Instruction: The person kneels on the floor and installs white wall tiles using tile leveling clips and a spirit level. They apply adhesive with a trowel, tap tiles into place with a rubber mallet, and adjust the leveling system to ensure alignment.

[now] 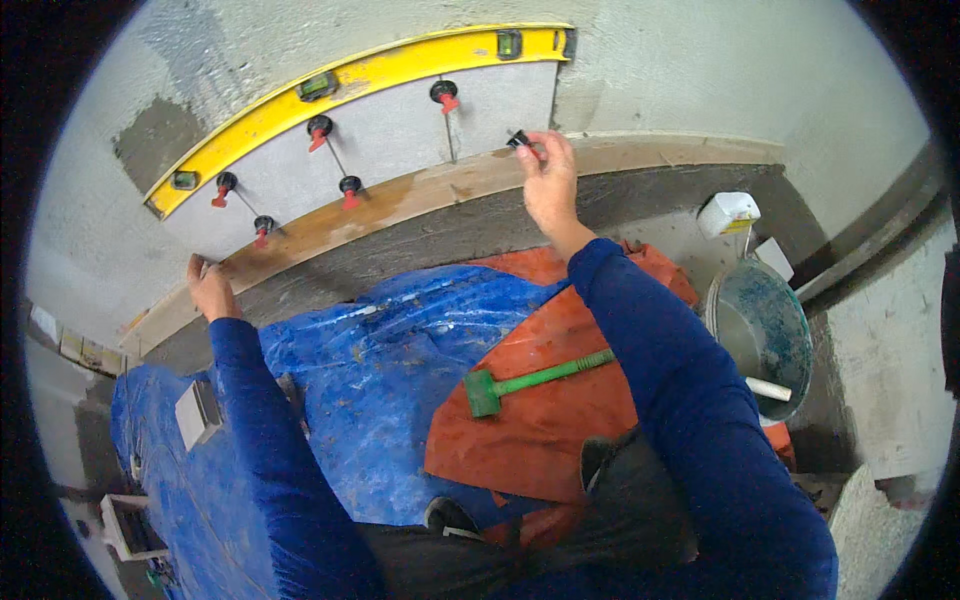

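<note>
My right hand (553, 188) pinches a black-and-red tile leveling clip (519, 140) near the lower right end of the pale wall tiles (400, 118). Several similar clips, such as the upper one (444, 94), sit along the joints between the tiles. Over at the lower left end of the tiles, my left hand (212, 290) has its fingertips pressed together just above the wooden board (370, 205). Whatever they may hold is too small to make out. A long yellow spirit level (400, 62) lies along the tiles' top edge.
Blue (390, 350) and orange (550, 440) tarps cover the floor. On the orange one lies a green mallet (484, 394). To the right stand a bucket (765, 320) with a white handle in it and a white container (728, 214). A tile stack (198, 414) sits at left.
</note>
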Motion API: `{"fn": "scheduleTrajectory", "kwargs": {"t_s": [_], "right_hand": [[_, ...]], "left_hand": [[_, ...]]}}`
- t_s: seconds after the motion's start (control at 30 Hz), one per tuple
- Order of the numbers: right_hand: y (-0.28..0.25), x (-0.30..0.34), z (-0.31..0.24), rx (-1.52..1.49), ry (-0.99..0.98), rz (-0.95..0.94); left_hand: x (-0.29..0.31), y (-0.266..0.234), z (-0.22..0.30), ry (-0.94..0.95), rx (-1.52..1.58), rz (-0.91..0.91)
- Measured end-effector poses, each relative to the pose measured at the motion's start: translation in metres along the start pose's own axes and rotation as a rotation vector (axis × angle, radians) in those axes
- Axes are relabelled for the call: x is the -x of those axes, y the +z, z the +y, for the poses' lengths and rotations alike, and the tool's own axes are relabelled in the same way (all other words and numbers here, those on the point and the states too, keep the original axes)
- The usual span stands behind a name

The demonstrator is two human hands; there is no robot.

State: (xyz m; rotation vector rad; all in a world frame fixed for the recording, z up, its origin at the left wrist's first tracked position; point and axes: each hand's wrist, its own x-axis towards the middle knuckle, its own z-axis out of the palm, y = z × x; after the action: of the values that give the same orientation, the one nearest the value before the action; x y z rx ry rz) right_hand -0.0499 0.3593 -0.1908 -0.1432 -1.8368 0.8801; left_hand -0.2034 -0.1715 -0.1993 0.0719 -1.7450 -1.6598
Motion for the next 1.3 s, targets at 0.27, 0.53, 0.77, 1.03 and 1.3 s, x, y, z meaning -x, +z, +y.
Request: {"fn": "scheduleTrajectory", "kwargs": {"t_s": [0.27, 0.53, 0.77, 1.03, 1.3], "right_hand": [[0.0, -0.005, -0.007, -0.093, 0.112, -0.036], [0.003, -0.003, -0.012, -0.238, 0.2, -0.058], [0.01, -0.002, -0.019, -0.226, 0.194, -0.027], [0.001, -0.003, -0.015, -0.212, 0.214, -0.096], [0.004, 0.002, -0.015, -0.171, 0.157, -0.055]], "left_hand": [[-0.005, -0.006, 0.01, -0.051, -0.067, -0.057], [-0.008, -0.008, 0.009, -0.075, -0.048, -0.063], [-0.009, -0.009, 0.009, -0.094, -0.028, -0.086], [-0.009, -0.012, 0.012, -0.053, -0.077, -0.116], [-0.013, -0.013, 0.012, -0.086, -0.102, -0.091]]}}
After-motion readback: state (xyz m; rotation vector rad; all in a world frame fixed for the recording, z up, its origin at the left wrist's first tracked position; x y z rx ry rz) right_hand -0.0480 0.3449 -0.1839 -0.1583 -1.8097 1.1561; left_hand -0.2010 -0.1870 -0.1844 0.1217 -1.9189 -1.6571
